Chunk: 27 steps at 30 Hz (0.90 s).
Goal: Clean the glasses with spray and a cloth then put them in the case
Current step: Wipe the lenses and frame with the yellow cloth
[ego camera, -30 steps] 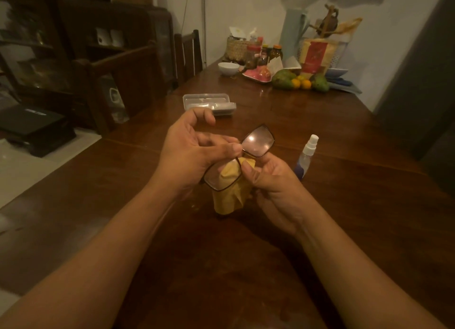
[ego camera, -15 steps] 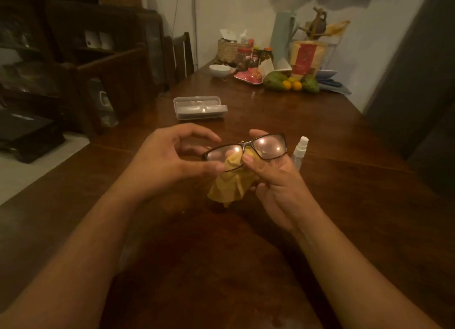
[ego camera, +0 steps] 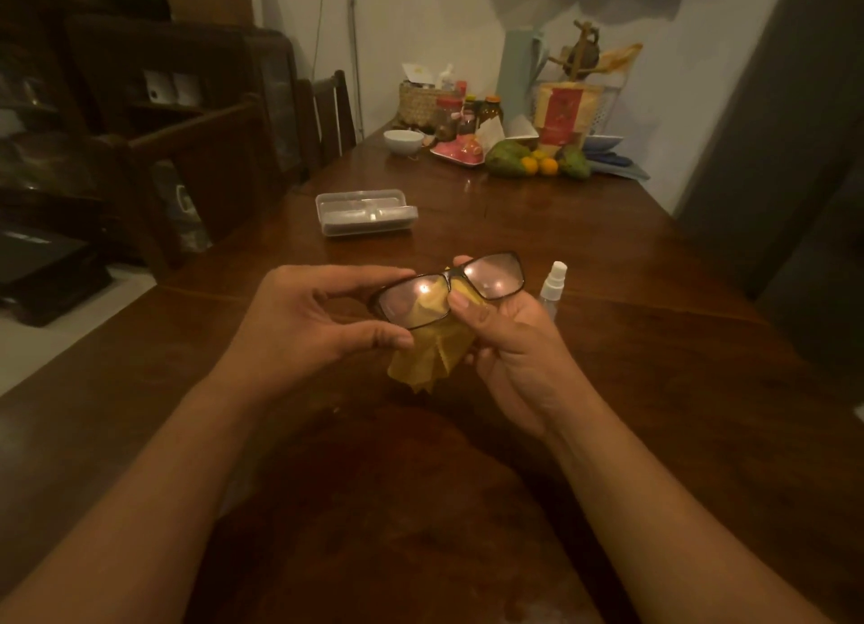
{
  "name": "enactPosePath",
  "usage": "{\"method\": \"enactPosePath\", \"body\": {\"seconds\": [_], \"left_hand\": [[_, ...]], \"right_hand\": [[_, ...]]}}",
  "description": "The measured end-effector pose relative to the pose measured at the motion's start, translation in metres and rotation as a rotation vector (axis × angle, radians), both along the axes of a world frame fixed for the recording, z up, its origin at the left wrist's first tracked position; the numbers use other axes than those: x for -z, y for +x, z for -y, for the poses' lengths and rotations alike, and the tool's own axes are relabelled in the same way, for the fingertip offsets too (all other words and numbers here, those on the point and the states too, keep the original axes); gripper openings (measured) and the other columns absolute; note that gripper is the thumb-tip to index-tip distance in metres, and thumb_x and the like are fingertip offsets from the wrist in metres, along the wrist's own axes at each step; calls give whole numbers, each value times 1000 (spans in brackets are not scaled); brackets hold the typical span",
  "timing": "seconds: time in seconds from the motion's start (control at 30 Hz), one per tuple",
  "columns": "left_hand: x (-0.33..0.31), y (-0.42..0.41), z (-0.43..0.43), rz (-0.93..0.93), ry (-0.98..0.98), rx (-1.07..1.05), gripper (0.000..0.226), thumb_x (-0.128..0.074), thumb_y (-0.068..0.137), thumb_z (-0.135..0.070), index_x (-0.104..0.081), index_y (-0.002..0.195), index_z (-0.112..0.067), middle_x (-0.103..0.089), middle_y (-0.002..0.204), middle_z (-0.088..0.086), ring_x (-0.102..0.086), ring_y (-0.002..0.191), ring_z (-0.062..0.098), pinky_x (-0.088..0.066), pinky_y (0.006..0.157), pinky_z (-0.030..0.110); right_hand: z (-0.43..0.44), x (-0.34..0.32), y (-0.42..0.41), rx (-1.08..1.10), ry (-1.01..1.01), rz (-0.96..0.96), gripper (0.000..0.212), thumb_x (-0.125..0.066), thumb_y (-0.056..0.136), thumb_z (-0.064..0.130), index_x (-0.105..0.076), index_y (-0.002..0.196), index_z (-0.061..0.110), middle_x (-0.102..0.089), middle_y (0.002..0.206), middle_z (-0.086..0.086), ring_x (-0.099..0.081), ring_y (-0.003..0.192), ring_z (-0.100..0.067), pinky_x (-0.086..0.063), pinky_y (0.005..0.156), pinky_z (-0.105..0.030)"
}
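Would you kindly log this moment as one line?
phase: wiping | left hand: glasses | right hand: yellow cloth, glasses | spray bottle: upright | case: on table

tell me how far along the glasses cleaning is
Spraying looks done: the spray bottle stands set down on the table, though no wetness is visible. In hand: the left hand and right hand hold the glasses with the yellow cloth behind the lenses, mid-wipe. Left: finishing the wipe and placing them in the clear case, which lies apart and holds no glasses.
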<state>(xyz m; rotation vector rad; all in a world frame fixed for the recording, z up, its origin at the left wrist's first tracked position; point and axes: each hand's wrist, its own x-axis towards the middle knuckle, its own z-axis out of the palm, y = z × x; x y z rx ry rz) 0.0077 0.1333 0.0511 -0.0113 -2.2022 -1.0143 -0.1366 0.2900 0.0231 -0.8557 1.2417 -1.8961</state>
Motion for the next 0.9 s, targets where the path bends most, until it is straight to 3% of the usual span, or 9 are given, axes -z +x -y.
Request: {"method": "enactPosePath", "body": {"seconds": [0.13,0.23,0.3,0.37,0.53,0.73,0.9], "left_hand": [[4,-2,7,-2,-101,-36,56,-88,62,-29,-71,116,-28,-63,114,-38,-67,103,-8,-50,84,7],[7,-5,13,21,-192,-57,54,-89,65,-35,-72,116,-27,-70,108,-28,-68,100,-8,-49,87,10],[11,-4,15,44,-286,-118,54,-84,68,-52,-70,118,-34,-70,108,-25,-67,99,-9,-44,91,25],[14,-3,17,70,-372,-178,54,-73,71,-62,-66,121,-42,-71,105,-27,-63,99,-8,-34,83,39],[17,-5,14,38,-497,-211,55,-66,75,-58,-64,125,-35,-68,97,-26,-52,92,-14,-19,85,35],[17,-4,9,47,-540,-213,54,-62,79,-57,-66,125,-30,-69,94,-22,-55,94,-4,-15,84,33],[15,-4,7,55,-550,-230,52,-63,79,-55,-70,122,-27,-70,92,-21,-60,91,-2,-14,79,31]], "right_hand": [[-1,-1,2,-28,51,-28,39,-67,89,20,-64,125,5,-74,115,-11,-70,105,-22,-55,89,-35],[1,-2,4,-6,29,53,41,-70,81,12,-65,119,-1,-74,108,-12,-71,100,-22,-56,93,-39],[2,-2,3,20,17,109,41,-72,76,9,-67,115,-2,-74,103,-11,-71,97,-22,-57,93,-40],[2,-2,2,13,10,144,38,-72,75,8,-69,112,2,-75,101,-11,-71,96,-22,-59,89,-37],[2,-2,5,-16,-17,186,52,-70,82,10,-58,133,6,-74,110,-12,-71,104,-24,-59,89,-35],[2,-2,11,-99,-45,137,43,-57,97,11,-52,139,13,-71,123,-14,-68,116,-27,-58,92,-34],[3,-5,12,-35,2,109,51,-63,90,14,-50,139,6,-72,122,-13,-69,114,-24,-57,95,-36]]}}
